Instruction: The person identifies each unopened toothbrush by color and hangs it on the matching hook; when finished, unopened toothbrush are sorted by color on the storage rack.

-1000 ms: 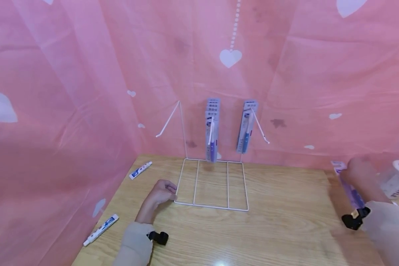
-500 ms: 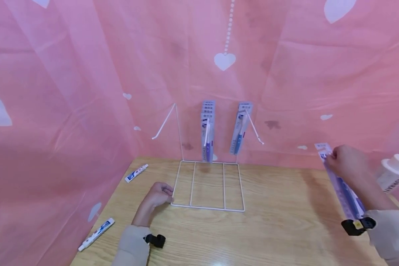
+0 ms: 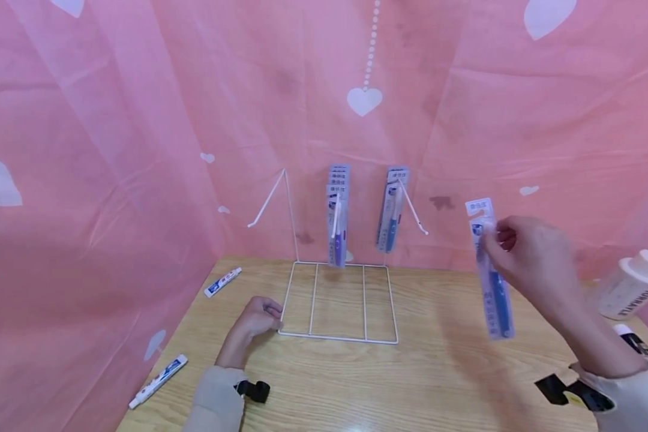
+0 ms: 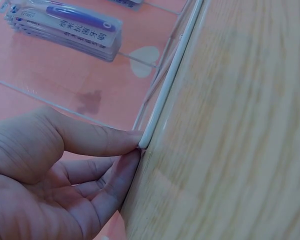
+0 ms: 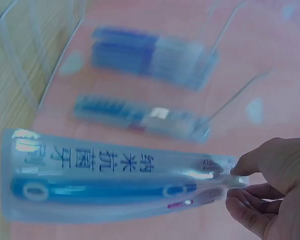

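Note:
A white wire rack (image 3: 337,338) stands on the wooden table, its base flat and its hooks raised at the back. My left hand (image 3: 258,318) pinches the rack's front left corner between thumb and fingers, seen close up in the left wrist view on the white wire (image 4: 162,102). Between the thumb and fingers of my right hand (image 3: 537,255) is a packaged blue toothbrush (image 5: 105,191), held near its top and hanging down in the air right of the rack. Packaged purple toothbrushes (image 3: 338,240) hang on the middle hook, packaged blue ones (image 3: 391,225) on the right hook.
The rack's left hook (image 3: 267,201) is bare. Two toothpaste tubes (image 3: 222,282) lie along the table's left side. At the right stand a white bottle (image 3: 633,285) and, partly behind the forearm, a black-and-white tube (image 3: 634,341). A pink curtain (image 3: 497,132) encloses the back and left.
My right hand has brought the packaged blue toothbrush leftward from the table's right end toward the rack, turning it more upright. The left hand stays at the rack's corner.

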The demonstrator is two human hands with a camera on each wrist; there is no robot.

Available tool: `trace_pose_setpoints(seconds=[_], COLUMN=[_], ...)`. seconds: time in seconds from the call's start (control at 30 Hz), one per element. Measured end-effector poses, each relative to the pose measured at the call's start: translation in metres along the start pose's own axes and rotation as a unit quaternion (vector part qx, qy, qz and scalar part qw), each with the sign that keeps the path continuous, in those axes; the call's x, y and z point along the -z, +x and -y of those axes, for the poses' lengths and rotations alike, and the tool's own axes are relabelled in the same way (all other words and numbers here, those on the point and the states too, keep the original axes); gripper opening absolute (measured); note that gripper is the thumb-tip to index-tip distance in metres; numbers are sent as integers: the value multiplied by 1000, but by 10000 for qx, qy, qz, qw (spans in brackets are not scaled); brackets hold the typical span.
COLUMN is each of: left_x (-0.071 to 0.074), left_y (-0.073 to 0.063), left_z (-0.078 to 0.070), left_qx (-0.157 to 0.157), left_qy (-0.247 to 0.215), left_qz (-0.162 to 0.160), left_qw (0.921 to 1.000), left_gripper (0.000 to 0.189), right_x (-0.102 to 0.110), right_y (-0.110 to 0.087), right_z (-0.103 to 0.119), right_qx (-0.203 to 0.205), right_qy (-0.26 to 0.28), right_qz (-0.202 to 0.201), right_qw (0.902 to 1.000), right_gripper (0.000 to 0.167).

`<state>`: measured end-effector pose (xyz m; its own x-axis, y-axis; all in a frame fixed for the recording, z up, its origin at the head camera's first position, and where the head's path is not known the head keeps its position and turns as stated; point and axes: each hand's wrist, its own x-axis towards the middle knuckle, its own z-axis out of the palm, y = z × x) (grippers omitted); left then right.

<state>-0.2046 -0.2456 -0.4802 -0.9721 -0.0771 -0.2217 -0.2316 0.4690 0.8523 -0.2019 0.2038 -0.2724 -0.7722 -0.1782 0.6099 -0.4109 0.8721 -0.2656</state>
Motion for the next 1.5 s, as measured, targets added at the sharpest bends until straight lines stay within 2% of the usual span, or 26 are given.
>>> trace_pose_setpoints(seconds=[0.27,0.4,0.47,0.63,0.73,0.93,1.3,1.5], left_x=[0,0,-1,-2,-2,-3,-2,0], left_y=[-1,-2,-3,-3,-2,-1,0,1], left_z=[0,1,2,4,5,4,1,0], left_qx=[10,-2,-18,12,39,89,26,-20], left_qy=[-48,-72,-90,-104,-80,-75,-185,-221], left_qz=[30,42,32,39,26,14,35,24], left_qw=[10000,10000,10000,9999,10000,9999,9998,9998], left_gripper=[30,31,31,31,31,32,34,34], right_x=[5,4,3,-4,-10,-20,-26,-37], right_y=[-11,-16,-18,-23,-22,-18,-19,-9], right_z=[44,60,67,76,77,74,74,76], right_qx=[684,1045,1117,1064,1090,1047,992,587], right_qy=[856,996,1045,880,730,849,960,990], right_qz=[-657,-786,-699,-410,-519,-742,-736,-420], right_qw=[9918,9864,9857,9896,9900,9881,9877,9925], right_gripper=[9,10,13,15,12,10,10,10])
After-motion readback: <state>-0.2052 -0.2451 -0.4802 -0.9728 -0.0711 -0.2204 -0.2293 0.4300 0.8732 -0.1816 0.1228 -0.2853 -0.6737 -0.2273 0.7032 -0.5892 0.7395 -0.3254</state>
